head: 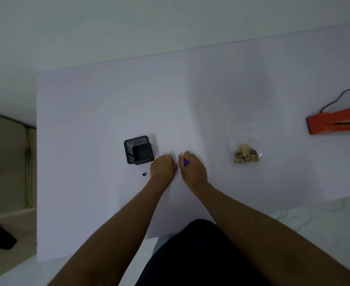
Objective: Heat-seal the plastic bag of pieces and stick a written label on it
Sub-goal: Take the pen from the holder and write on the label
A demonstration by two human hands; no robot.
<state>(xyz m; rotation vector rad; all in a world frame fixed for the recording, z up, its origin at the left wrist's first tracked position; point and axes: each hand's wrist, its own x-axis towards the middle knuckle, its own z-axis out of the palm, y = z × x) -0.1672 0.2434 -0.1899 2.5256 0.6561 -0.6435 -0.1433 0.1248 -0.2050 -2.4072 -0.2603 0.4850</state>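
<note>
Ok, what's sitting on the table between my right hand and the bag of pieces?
Nothing: in the head view, only bare white table lies between the right hand, which holds a blue pen, and the bag.

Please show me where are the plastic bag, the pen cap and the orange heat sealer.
plastic bag (246, 155): head view, on the pieces inside.
pen cap (144, 174): head view, its middle.
orange heat sealer (322, 123): head view, near end.

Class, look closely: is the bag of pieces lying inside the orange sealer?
No, the bag lies on the table, apart from the sealer at the right edge.
</note>
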